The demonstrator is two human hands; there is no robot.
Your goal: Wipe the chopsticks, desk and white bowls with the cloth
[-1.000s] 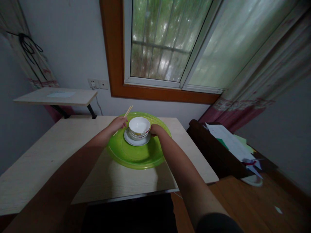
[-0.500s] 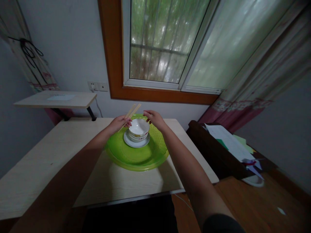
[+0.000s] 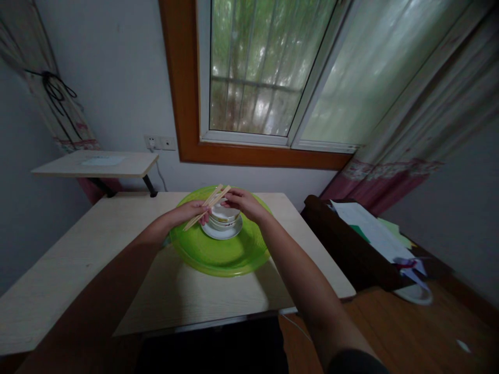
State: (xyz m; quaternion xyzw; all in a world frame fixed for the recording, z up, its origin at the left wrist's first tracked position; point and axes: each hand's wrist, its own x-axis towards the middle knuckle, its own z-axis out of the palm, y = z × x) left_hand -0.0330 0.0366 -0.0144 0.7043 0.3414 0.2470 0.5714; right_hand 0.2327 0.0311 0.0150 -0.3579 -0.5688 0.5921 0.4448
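My left hand is closed on the chopsticks (image 3: 213, 202), gripped in the fingers, while my right hand (image 3: 245, 203) is half curled at their far ends; can't tell if it's touching. Long axis slants near-left to far-right over the bowls (image 3: 223, 218), far ends slightly apart. Bowls are stacked upright on a saucer (image 3: 222, 235) in the green basin (image 3: 226, 262) on the tabletop (image 3: 218, 301).

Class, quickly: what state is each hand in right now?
Left hand: closed, holding chopsticks.
Right hand: partly curled over the top bowl, near the chopsticks' far ends; whether it grips them cannot be told.
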